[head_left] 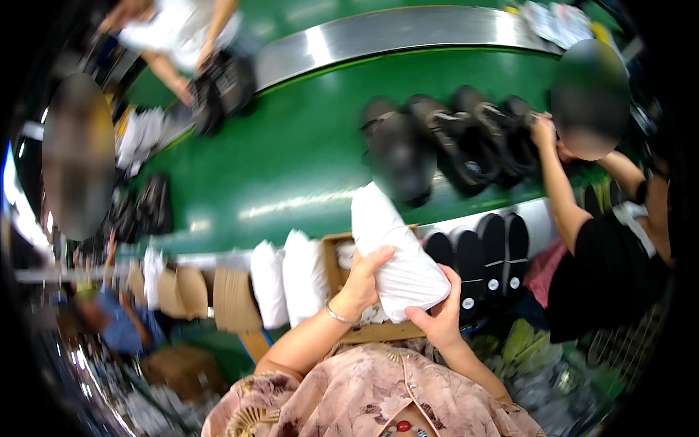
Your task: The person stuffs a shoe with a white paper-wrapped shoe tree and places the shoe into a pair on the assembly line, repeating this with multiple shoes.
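Between my two hands is a long bundle wrapped in white paper point(397, 258), tilted with its narrow end away from me. My left hand point(366, 280) grips its left side, thumb on top. At the near right corner my right hand point(442, 309) holds it with thumb and fingers. What the paper wraps is hidden. Just below the bundle stands an open cardboard box point(337, 266) with white paper in it. Two similar white bundles point(304, 280) lean to the left of the box. Black insoles point(493, 251) stand in a row to the right.
Dark shoes point(455, 142) line the green conveyor belt point(291, 160) ahead. A co-worker's arms point(561, 175) reach in at the right; another person handles dark shoes point(218, 91) at the far left. Cardboard pieces point(234, 298) stand left of the bundles. Plastic bags point(550, 371) lie lower right.
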